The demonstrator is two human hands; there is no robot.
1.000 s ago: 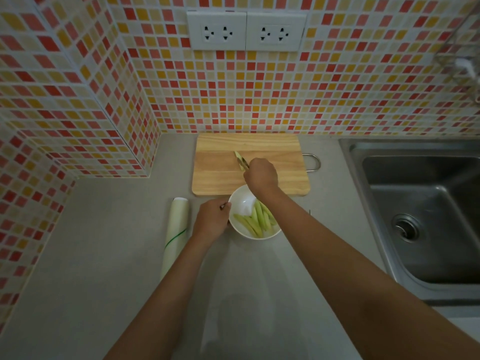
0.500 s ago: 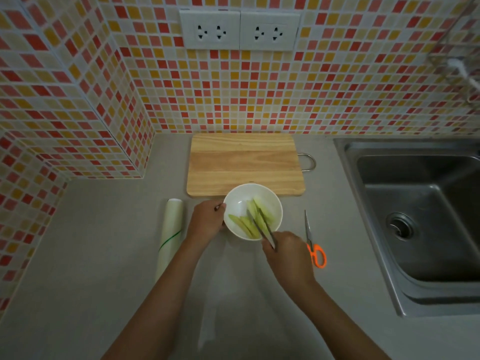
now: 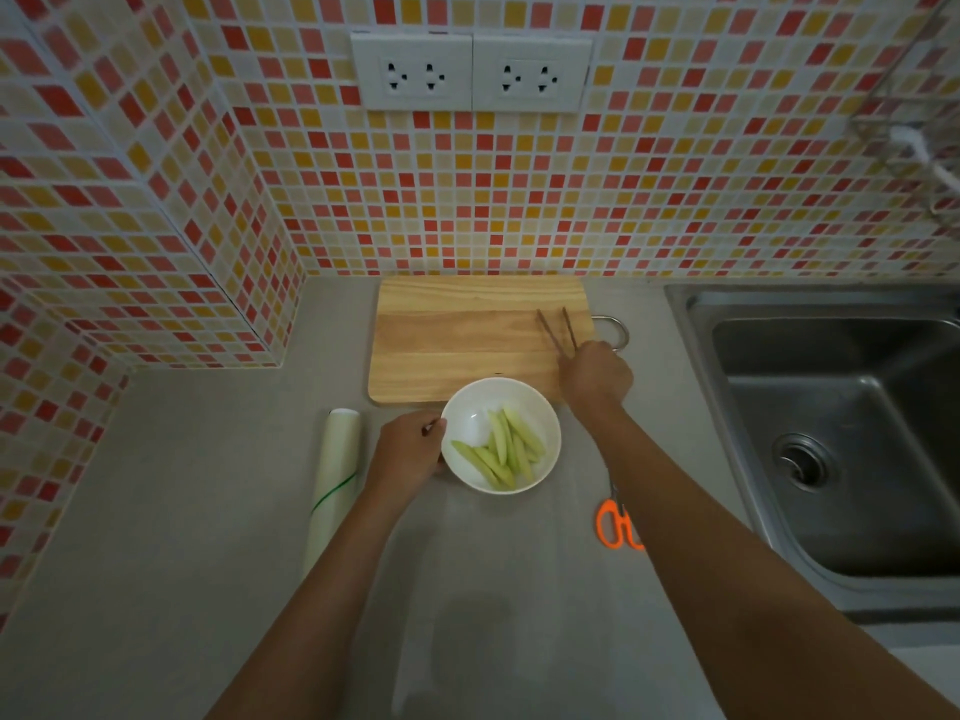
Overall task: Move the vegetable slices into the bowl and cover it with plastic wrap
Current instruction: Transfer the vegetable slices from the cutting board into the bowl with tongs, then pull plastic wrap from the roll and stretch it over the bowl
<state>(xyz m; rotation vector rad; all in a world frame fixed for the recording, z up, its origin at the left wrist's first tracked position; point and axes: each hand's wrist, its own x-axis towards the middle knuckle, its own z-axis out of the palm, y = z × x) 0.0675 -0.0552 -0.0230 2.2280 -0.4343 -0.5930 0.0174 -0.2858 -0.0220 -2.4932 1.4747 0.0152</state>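
A white bowl [image 3: 470,407] stands on the grey counter just in front of the wooden cutting board [image 3: 457,340]. Several pale green vegetable slices [image 3: 501,452] lie inside it. My left hand [image 3: 410,449] grips the bowl's left rim. My right hand [image 3: 595,376] is over the board's right front corner and holds a pair of brown chopsticks [image 3: 556,332], whose tips rest apart on the board. No slices are on the board. A roll of plastic wrap [image 3: 335,480] lies to the left of my left hand.
Orange-handled scissors [image 3: 615,527] lie on the counter right of the bowl, partly under my right forearm. A steel sink [image 3: 841,428] fills the right side. Tiled walls with two sockets [image 3: 470,70] close off the back and left.
My right hand has moved with the chopsticks from the bowl's near side up to the right end of the cutting board. My left hand has stayed on the bowl's rim.
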